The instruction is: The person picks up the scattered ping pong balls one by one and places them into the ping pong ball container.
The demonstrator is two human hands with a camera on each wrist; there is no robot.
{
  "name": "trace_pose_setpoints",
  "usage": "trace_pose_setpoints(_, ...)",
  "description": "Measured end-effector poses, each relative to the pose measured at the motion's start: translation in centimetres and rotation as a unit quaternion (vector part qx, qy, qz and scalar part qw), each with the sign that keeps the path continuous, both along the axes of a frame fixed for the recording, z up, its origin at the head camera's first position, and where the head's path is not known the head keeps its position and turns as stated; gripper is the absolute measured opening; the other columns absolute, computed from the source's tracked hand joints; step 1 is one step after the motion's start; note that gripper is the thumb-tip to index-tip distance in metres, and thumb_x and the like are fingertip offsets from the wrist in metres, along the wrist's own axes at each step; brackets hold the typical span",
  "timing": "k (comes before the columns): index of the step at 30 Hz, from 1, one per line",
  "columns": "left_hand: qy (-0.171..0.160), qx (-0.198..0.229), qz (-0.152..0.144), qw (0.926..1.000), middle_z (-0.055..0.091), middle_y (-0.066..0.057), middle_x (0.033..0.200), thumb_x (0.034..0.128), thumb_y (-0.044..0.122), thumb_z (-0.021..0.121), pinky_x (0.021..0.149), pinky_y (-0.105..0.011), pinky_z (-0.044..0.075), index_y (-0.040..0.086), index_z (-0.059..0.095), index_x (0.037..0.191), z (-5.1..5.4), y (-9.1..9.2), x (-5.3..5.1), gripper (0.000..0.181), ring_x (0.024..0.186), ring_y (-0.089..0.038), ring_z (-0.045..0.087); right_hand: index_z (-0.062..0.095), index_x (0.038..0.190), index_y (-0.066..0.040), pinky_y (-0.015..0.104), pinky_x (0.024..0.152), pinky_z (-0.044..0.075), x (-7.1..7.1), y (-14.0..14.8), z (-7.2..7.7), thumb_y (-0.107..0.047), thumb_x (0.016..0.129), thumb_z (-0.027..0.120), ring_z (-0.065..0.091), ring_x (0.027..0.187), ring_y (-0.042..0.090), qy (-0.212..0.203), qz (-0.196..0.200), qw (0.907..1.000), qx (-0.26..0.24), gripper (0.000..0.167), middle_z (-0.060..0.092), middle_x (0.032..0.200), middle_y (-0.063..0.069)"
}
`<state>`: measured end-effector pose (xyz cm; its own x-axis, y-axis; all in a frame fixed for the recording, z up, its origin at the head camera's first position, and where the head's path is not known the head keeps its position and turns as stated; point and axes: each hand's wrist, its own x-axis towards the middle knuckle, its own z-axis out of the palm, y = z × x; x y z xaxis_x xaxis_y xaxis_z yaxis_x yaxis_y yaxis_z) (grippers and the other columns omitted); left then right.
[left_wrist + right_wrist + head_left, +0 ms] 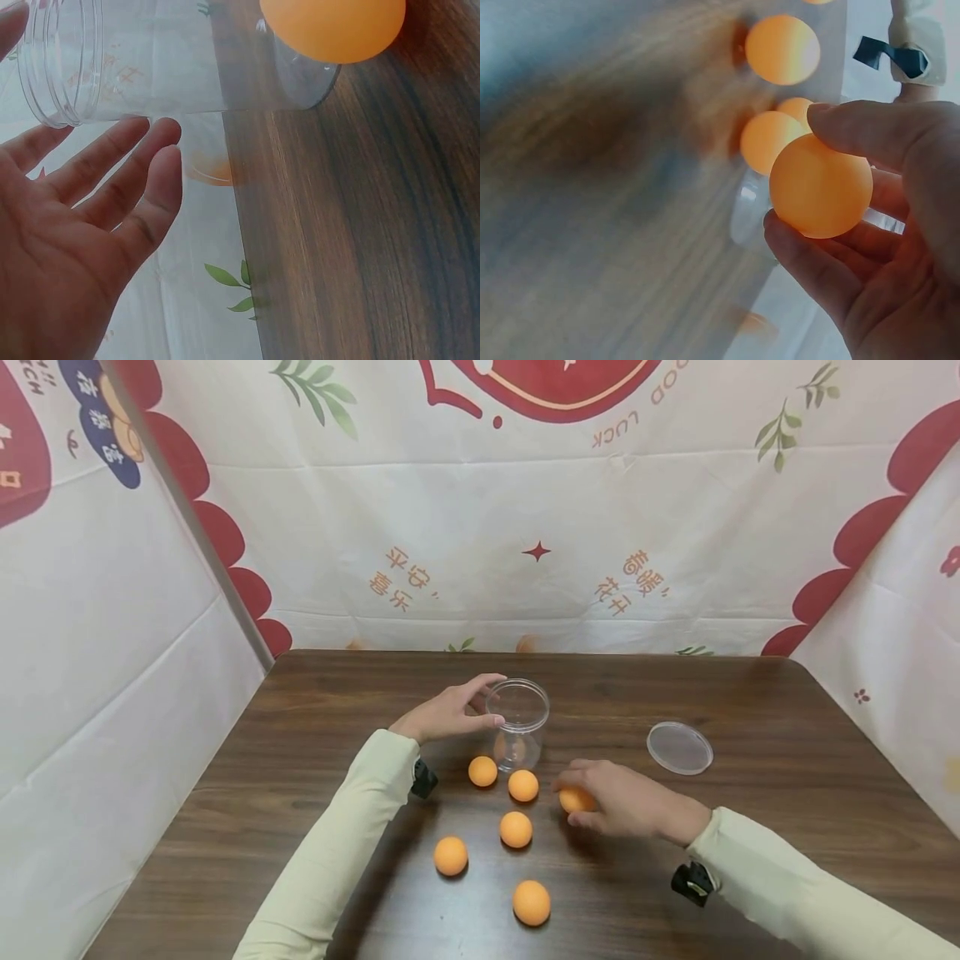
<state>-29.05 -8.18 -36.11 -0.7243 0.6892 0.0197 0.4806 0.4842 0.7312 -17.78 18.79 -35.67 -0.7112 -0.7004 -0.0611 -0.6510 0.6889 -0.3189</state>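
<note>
A clear plastic jar stands upright and uncapped. My left hand holds it loosely by the rim, thumb on the near side and fingers behind; the left wrist view shows those fingers slightly bent along its wall. A faint orange-tan patch shows through the jar; I cannot tell what it is. To the jar's right, my right hand pinches an orange ping-pong ball between thumb and fingers. Two more ping-pong balls, one at left and one at right, lie at the jar's near side.
Nearer to me, loose ping-pong balls lie on the brown wooden table: one in the middle, one to the left, one closest. A round clear lid lies flat at right. Printed white cloth hangs behind the table.
</note>
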Motion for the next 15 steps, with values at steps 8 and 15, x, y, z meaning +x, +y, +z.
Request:
trace_pose_setpoints(8, -0.001, 0.004, -0.002, 1.0000, 0.053, -0.017, 0.133, 0.0942, 0.028, 0.060, 0.095, -0.039, 0.047, 0.017, 0.027, 0.149, 0.0, 0.0, -0.1, 0.064, 0.105, -0.022, 0.058, 0.064, 0.115, -0.009, 0.030, 0.072, 0.049, -1.1, -0.3, 1.7, -0.017, 0.085, 0.071, 0.057, 0.087, 0.011, 0.015, 0.000, 0.9999, 0.000, 0.033, 0.062, 0.109, 0.004)
trace_pose_setpoints(15, -0.001, 0.006, -0.004, 1.0000, 0.052, -0.019, 0.133, 0.0942, 0.028, 0.060, 0.094, -0.039, 0.047, 0.017, 0.027, 0.148, -0.1, 0.0, -0.1, 0.064, 0.105, -0.023, 0.059, 0.065, 0.115, -0.009, 0.030, 0.073, 0.049, -2.1, -0.5, 3.2, -0.016, 0.085, 0.071, 0.057, 0.085, 0.010, 0.034, -0.002, 0.9994, -0.002, 0.031, 0.063, 0.108, 0.004)
